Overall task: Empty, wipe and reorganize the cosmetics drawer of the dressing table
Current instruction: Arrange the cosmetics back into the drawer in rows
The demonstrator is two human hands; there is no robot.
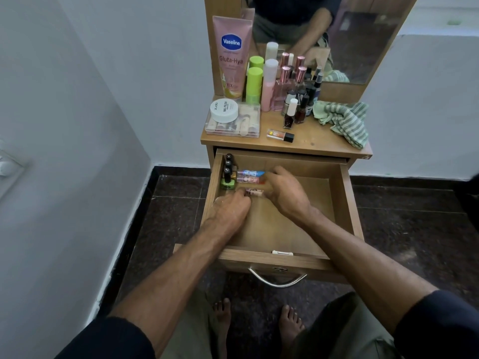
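Observation:
The wooden drawer (pixel 342 203) is pulled open below the dressing table top (pixel 318 141). In its far left corner stand dark-capped nail polish bottles (pixel 227 174), one with a green base. Beside them lie three small tubes: a blue one (pixel 252 173), a pink one (pixel 250 180) and a third small tube (pixel 255 192). My left hand (pixel 230 206) and my right hand (pixel 285 193) both pinch that third tube from either end, low over the drawer floor.
On the table top stand a Vaseline tube (pixel 232 55), green bottles (pixel 254 84), pink bottles (pixel 269 84), several nail polishes (pixel 298 110), a white jar (pixel 224 110) on a clear case, a lying tube (pixel 281 135) and a striped cloth (pixel 344 120). A mirror (pixel 337 35) rises behind.

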